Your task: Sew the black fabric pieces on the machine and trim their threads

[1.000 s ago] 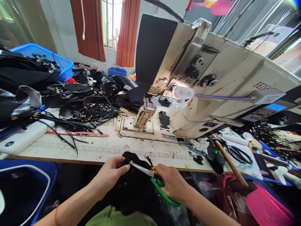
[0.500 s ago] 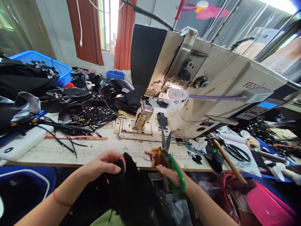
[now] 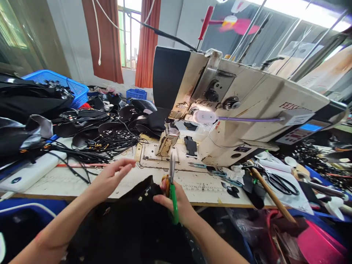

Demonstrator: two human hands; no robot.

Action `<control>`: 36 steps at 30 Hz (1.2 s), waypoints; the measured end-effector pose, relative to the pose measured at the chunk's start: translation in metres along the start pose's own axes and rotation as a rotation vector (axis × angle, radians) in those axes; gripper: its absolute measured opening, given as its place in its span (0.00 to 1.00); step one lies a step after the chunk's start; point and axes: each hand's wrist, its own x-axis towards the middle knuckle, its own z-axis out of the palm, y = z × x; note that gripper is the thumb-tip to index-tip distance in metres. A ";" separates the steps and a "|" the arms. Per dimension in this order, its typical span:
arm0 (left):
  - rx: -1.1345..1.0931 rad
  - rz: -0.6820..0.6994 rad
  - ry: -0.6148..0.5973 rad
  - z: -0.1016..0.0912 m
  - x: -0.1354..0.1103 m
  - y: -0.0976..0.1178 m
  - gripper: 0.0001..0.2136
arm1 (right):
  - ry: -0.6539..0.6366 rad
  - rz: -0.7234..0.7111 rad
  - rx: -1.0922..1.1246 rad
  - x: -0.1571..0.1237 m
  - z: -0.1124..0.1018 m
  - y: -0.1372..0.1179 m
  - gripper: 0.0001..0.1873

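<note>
A black fabric piece (image 3: pixel 137 216) lies across my lap at the front edge of the worktable (image 3: pixel 115 176). My right hand (image 3: pixel 176 205) grips green-handled scissors (image 3: pixel 172 190), blades pointing up, and its fingers also pinch the fabric's upper edge. My left hand (image 3: pixel 110 178) hovers flat with fingers stretched out just above the fabric and the table edge, holding nothing. Behind stands the sewing machine (image 3: pixel 233 106) with its presser foot (image 3: pixel 168 137).
A heap of black cords and leather pieces (image 3: pixel 96 128) covers the table's left. A blue basket (image 3: pixel 60 82) sits far left. Black scissors (image 3: pixel 277 181), a wooden-handled tool (image 3: pixel 271 194) and scraps lie at right. A pink bin (image 3: pixel 316 242) is at lower right.
My left hand has let go of the black fabric and lifted, opening flat. My right hand swung the scissors away from the fabric, blades upright, then took hold of the fabric's edge.
</note>
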 end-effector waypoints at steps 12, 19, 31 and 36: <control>0.627 0.211 -0.236 0.010 -0.019 0.025 0.12 | 0.030 0.088 -0.147 -0.050 0.014 0.020 0.30; 0.305 -0.196 -0.523 0.029 -0.040 -0.005 0.27 | -0.109 -0.026 -1.144 -0.072 -0.060 -0.018 0.24; 0.188 -0.349 -0.541 0.052 -0.049 -0.014 0.17 | -0.335 -0.293 -1.451 -0.075 -0.080 -0.020 0.12; 0.125 -0.357 -0.532 0.059 -0.050 -0.020 0.13 | -0.452 -0.232 -1.480 -0.067 -0.086 -0.017 0.10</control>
